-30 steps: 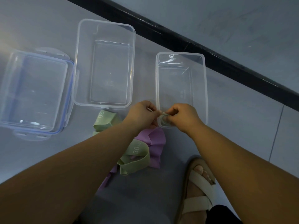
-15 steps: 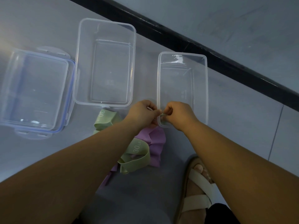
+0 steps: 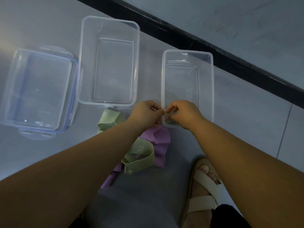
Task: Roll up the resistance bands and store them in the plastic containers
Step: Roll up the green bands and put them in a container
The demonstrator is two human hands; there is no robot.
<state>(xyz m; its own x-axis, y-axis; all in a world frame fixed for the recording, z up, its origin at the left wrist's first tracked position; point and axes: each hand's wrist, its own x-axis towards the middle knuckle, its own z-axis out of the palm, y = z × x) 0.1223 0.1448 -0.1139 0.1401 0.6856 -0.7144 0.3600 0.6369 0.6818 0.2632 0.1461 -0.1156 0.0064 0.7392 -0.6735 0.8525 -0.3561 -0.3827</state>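
- Right hand (image 3: 184,112) has curled further over small container (image 3: 212,89) near rim, pinching green band (image 3: 170,114).
- Left hand (image 3: 145,112) pinches same band.
- Loose green bands (image 3: 144,155) on floor (image 3: 246,129) read "30 LB".

Both bare forearms reach toward 12 o'clock, the left from 7 o'clock and the right from 4 o'clock, where the left hand (image 3: 144,112) and right hand (image 3: 183,112) meet, fingers curled, pinching a green band (image 3: 170,114).

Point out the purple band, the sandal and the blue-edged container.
purple band (image 3: 162,139), head view, on its upper fold.
sandal (image 3: 201,203), head view, on its rear strap.
blue-edged container (image 3: 39,89), head view, on its clear lid.
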